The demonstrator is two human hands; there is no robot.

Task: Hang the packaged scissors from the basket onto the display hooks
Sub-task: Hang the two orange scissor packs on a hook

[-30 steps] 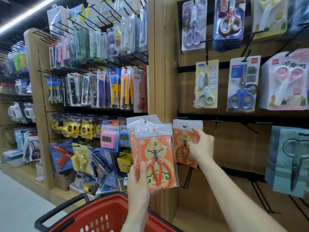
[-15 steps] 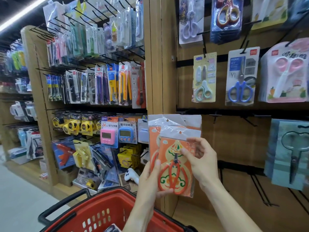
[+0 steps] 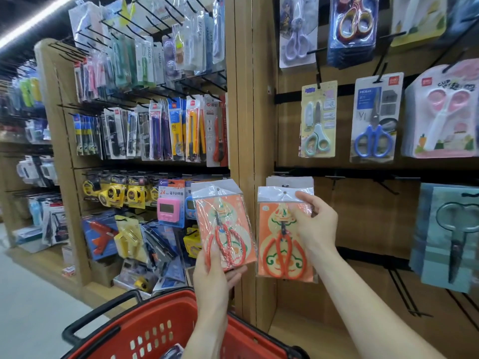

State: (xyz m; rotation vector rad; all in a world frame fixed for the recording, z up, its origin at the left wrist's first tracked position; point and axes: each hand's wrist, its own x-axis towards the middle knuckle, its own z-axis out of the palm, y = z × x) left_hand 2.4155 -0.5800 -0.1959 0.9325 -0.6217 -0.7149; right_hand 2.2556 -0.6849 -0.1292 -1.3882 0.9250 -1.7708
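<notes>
Holding one orange scissors pack (image 3: 225, 229) by its lower edge, the left hand (image 3: 213, 278) has its fingers clamped on the plastic sleeve, thumb pressed over the front near the red handles. This pack stands nearly upright in front of the wooden post (image 3: 246, 125), its white header card leaning slightly left.

Just right of that post, the right hand (image 3: 315, 226) grips a second orange scissors pack (image 3: 280, 244) along its right side, fingers closed on it with the thumb across the front beside the header. Its header hole sits level with another white header (image 3: 290, 181) directly behind it, which looks to be a pack already on the display hook; the hook itself is hidden, so whether the held pack is threaded on cannot be told. The two held packs are near each other but apart.

Right of the post, on the row above the hands, hang a yellow card of teal scissors (image 3: 318, 120), a blue-handled pair (image 3: 374, 117) and a pink pair (image 3: 440, 112). Farther right at hand level hangs a grey-green pack with dark scissors (image 3: 448, 237).

Below the post and the left forearm, the red basket (image 3: 145, 332) with black handles shows its perforated wall. Left of the post, hooks carry utility knives (image 3: 176, 130) and yellow tape measures (image 3: 116, 193).
</notes>
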